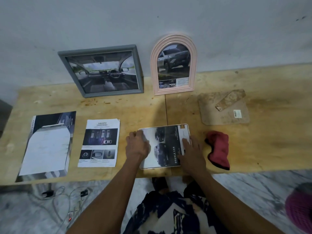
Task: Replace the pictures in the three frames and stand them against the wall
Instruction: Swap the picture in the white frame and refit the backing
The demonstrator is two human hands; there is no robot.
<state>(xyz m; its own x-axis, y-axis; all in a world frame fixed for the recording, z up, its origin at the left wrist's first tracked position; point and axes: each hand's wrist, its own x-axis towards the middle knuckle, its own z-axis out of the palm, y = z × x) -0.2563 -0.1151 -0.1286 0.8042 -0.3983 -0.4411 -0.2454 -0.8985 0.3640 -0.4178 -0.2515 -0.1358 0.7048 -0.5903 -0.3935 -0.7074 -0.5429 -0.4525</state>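
I press flat fingers (186, 143) on the white frame (164, 146); backing board (223, 109) lies beyond, nearer my right hand (191, 152).

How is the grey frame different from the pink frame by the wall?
The grey frame is rectangular and wide; the pink frame is arched and narrower. The grey frame holds a picture of a car's interior, the pink frame a pickup seen from outside. The grey frame sits left of the pink frame. Both stand on the wooden table, leaning against the wall.
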